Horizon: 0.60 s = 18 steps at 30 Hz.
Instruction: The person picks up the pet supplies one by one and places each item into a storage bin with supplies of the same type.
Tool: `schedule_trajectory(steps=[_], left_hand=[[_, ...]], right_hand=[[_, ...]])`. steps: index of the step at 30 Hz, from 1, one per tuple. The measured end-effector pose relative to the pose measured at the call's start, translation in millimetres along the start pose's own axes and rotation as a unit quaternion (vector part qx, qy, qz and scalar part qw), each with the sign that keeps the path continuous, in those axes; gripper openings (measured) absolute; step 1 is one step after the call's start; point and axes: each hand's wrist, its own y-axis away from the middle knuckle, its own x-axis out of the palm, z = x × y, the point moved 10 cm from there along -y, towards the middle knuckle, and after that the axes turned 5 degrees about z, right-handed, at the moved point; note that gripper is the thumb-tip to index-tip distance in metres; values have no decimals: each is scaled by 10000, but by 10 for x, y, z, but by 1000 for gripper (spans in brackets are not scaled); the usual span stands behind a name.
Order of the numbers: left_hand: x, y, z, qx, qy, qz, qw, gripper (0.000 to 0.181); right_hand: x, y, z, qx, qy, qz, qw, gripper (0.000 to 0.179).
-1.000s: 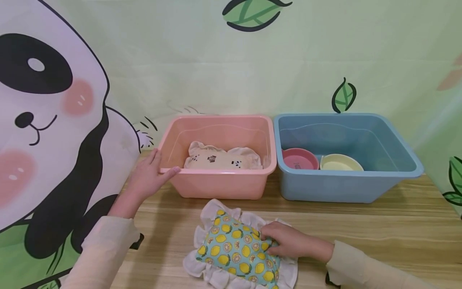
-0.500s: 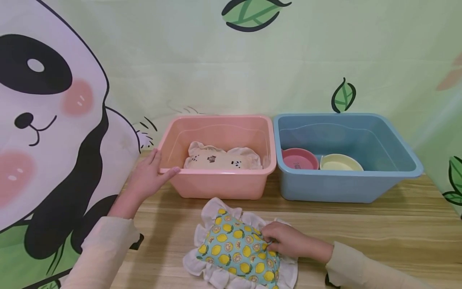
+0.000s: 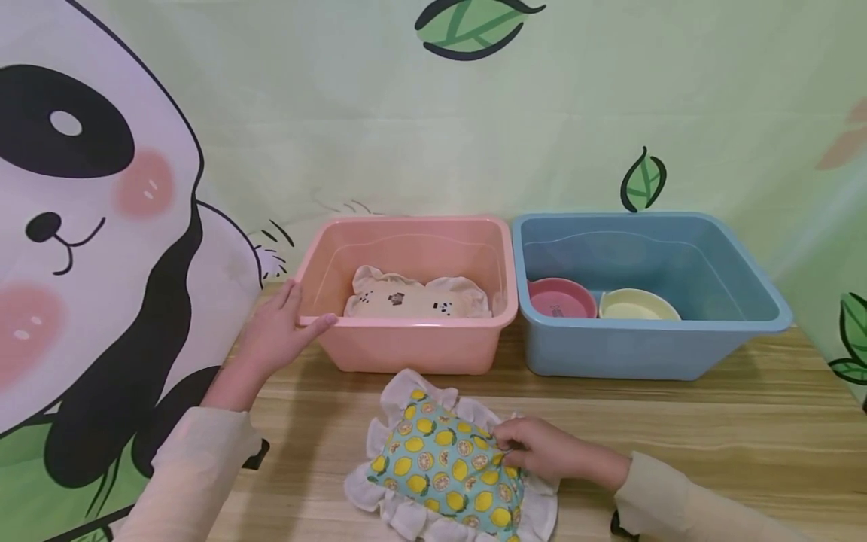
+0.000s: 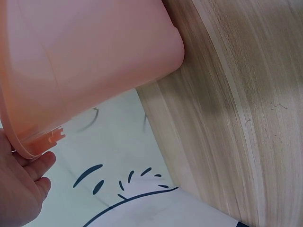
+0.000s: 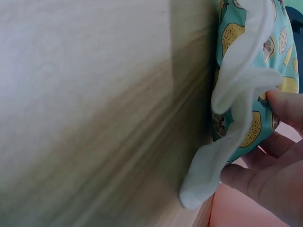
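My left hand [image 3: 276,331] grips the left front corner of a pink plastic bin [image 3: 413,348]. In the left wrist view, its fingers [image 4: 40,166] curl under the rim. Inside that bin lies a cream pillow [image 3: 416,299] with a ruffled edge and small animal prints. My right hand [image 3: 538,450] pinches the right side of a small teal pillow [image 3: 440,467] with a lemon print and white ruffles, in front of the bin. Seen from the right wrist, thumb and fingers squeeze the lemon pillow [image 5: 253,125] from both faces, and the ruffle hangs toward the table.
To the right of the pink bin stands a blue bin [image 3: 630,350]. It contains a red round dish [image 3: 564,299] and a pale yellow dish [image 3: 639,305]. Both bins stand at the back of the wooden table [image 3: 718,421], before a panda-printed cloth [image 3: 576,98].
The lemon pillow has tilted slightly, its far edge shifting a little up in the view, and my right hand has moved slightly right with it. My left hand stays on the pink bin.
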Motion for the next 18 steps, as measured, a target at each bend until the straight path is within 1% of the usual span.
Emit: schedule_trajectory(steps=[3,6,10,18], left_hand=[[4,-3,-2,13,-16,-10,10000,101],[3,-3,-2,16,-13,-5,10000,101],[-1,-2,-2,28,-2,1,10000,101],[-1,-6,-1,16,119,-3,9999,100]], right_hand=[[-7,14,-3,-40,-170,73,9998,30],[-25,26,15,-120,-248,102,9996,29],[-41,32,27,-118,-333,156,9993,29],[-83,27,61,-193,-236,186,9994,30]])
